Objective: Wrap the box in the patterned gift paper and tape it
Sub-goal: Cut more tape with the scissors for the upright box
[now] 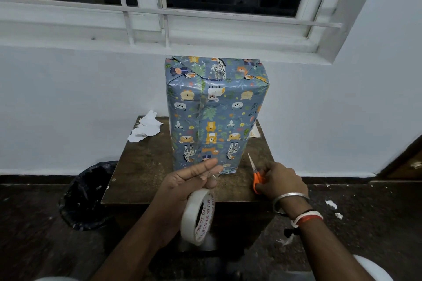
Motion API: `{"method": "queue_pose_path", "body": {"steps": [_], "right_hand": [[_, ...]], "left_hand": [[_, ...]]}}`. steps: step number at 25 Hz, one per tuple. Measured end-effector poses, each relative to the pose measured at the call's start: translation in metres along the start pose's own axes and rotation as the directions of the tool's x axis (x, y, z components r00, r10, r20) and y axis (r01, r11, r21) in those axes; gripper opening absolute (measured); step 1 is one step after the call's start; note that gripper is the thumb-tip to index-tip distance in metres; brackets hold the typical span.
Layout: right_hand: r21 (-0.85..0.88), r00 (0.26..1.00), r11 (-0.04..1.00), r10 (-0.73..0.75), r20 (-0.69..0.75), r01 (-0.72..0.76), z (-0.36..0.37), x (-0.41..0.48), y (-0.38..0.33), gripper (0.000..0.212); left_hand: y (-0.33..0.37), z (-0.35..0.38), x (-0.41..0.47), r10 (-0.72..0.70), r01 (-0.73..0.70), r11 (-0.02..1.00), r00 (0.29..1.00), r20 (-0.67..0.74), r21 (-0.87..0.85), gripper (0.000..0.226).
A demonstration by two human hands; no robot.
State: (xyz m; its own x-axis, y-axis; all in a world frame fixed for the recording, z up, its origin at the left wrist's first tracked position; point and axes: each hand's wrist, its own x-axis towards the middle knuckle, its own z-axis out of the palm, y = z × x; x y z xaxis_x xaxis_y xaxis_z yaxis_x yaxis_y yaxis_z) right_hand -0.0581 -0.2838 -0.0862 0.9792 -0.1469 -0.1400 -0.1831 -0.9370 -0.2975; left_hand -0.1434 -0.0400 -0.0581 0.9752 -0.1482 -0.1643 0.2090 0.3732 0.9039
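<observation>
Table with 1 wrapped box, left grip pinching 1 tape roll, right grip clutching 1 scissors.

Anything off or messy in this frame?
Torn white paper scraps hang over the table's back-left corner, and more bits litter the floor at right. The wrapped box stands upright, nothing askew.

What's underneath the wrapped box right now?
The wrapped box stands upright on a small wooden table. Torn paper scraps lie at the table's far left corner. Whatever sits directly beneath the box is hidden.
</observation>
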Motion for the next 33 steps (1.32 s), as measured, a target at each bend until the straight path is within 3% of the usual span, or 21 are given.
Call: {"method": "queue_pose_path", "body": {"steps": [3,5,7,9,12,15,18,21,33], "right_hand": [[0.028,0.992,0.996,-0.082,0.094,0.08,-0.007,0.001,0.014,0.026],[0.199,0.955,0.96,-0.233,0.186,0.195,-0.017,-0.01,0.018,0.024],[0.478,0.823,0.839,-0.452,0.345,0.26,-0.033,-0.028,0.01,0.02],[0.644,0.652,0.725,-0.614,0.444,0.244,-0.048,-0.043,-0.001,0.015],[0.726,0.473,0.644,-0.731,0.492,0.24,-0.058,-0.049,-0.011,0.009],[0.763,0.383,0.599,-0.782,0.492,0.243,-0.06,-0.05,-0.013,0.013],[0.779,0.365,0.583,-0.794,0.487,0.229,-0.059,-0.047,-0.011,0.032],[0.744,0.352,0.616,-0.778,0.521,0.26,-0.057,-0.048,-0.013,0.037],[0.74,0.389,0.621,-0.768,0.508,0.259,-0.057,-0.045,-0.012,0.024]], "left_hand": [[0.003,0.001,-0.002,0.011,-0.011,1.0,1.0,0.004,0.025,0.035],[0.006,0.003,-0.005,0.021,-0.022,0.998,1.0,0.024,0.054,0.043],[0.008,0.001,-0.005,0.016,-0.018,0.998,0.999,0.041,0.067,0.046],[0.01,-0.002,-0.005,-0.003,0.0,0.998,0.998,0.055,0.062,0.044],[0.013,-0.006,-0.003,-0.039,0.035,0.998,0.996,0.084,0.042,0.045],[0.013,-0.007,-0.002,-0.061,0.058,0.998,0.993,0.104,0.035,0.043],[0.011,-0.006,-0.001,-0.079,0.073,0.996,0.991,0.11,0.056,0.045],[0.011,-0.002,-0.001,-0.094,0.088,0.995,0.986,0.134,0.05,0.044],[0.012,0.001,-0.001,-0.125,0.112,0.99,0.978,0.17,0.084,0.038]]}}
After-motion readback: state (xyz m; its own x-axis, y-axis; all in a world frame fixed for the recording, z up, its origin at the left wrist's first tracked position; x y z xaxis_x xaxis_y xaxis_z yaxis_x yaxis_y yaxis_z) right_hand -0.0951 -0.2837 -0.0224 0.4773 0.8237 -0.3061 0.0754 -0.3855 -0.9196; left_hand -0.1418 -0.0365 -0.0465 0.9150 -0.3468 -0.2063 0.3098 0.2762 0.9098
